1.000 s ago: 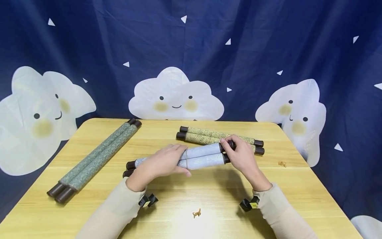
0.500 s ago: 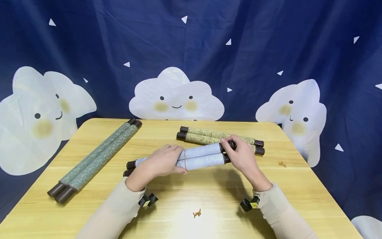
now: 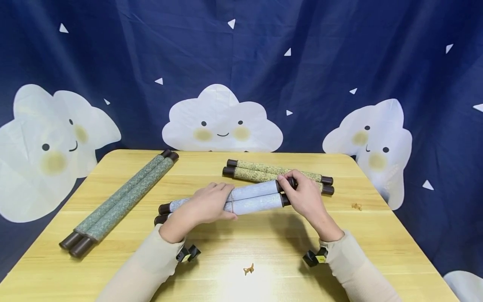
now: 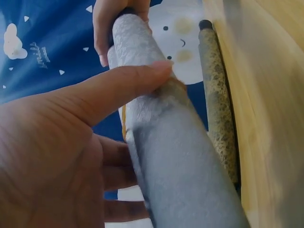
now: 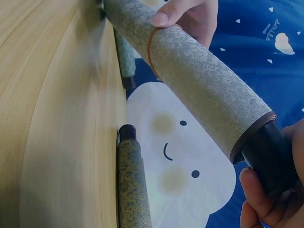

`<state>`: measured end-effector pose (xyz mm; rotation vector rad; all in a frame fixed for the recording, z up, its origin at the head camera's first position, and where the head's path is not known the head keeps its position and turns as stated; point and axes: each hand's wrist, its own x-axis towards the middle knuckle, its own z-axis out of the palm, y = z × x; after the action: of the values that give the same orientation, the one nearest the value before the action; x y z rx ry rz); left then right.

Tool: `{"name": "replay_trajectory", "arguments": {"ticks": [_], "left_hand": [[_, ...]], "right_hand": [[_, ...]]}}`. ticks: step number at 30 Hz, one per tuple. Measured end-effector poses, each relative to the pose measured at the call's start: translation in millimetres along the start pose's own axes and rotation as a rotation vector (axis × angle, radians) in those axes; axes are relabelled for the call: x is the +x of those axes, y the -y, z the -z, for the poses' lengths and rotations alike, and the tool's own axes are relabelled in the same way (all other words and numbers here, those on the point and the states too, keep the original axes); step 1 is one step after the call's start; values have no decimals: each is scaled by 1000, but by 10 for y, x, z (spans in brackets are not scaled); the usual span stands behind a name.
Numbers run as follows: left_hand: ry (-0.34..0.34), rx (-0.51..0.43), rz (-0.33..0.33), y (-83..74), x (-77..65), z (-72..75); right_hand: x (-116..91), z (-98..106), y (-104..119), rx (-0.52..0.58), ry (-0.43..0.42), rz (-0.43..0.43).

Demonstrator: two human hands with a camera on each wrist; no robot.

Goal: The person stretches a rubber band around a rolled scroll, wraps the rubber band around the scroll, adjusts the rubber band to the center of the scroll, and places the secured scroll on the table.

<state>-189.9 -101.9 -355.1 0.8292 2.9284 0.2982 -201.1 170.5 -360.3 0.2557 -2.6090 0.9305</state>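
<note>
A pale blue-white hanging scroll [image 3: 260, 204], its two rolls side by side with dark end knobs, is held raised at its right end over the table. A thin brown rubber band [image 5: 151, 52] circles both rolls near the middle. My left hand [image 3: 209, 202] grips the scroll from above, its thumb [image 4: 142, 78] lying across one roll beside the band. At the right end, my right hand [image 3: 303, 193] holds the dark knob [image 5: 268, 156] between thumb and fingers. The scroll's left part is partly hidden behind the left hand and wrist.
A green scroll [image 3: 128, 195] lies slanted on the left of the wooden table [image 3: 362, 268]. Behind the held scroll rests a yellow patterned scroll [image 3: 253, 174]. Small bunched rubber bands lie at the front [image 3: 248, 269] and right [image 3: 356, 206]. A blue cloud-print curtain hangs behind.
The left hand and the rubber band have shifted slightly left along the scroll. My right hand stays on the right end knob.
</note>
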Motion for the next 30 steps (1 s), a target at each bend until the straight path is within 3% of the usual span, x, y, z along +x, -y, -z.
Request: {"name": "replay_trajectory", "arguments": {"ticks": [3,12,17,23,30], "left_hand": [[11,14,12,30,-8,3],[-19,-25,-51,5,16,-41],[-35,-2,-10,1,-10,-14],[3,24,44,34,-42,22],[-3,8,-5,35,-13,6]], "right_hand": [[-8,5,-14,2,-2,-5],[-9,12,-22,5,-1,-13],[9,-5,5,-1,1,1],[3,-16,27,-13,0,2],[-1,-17,6,-8,7,-13]]}}
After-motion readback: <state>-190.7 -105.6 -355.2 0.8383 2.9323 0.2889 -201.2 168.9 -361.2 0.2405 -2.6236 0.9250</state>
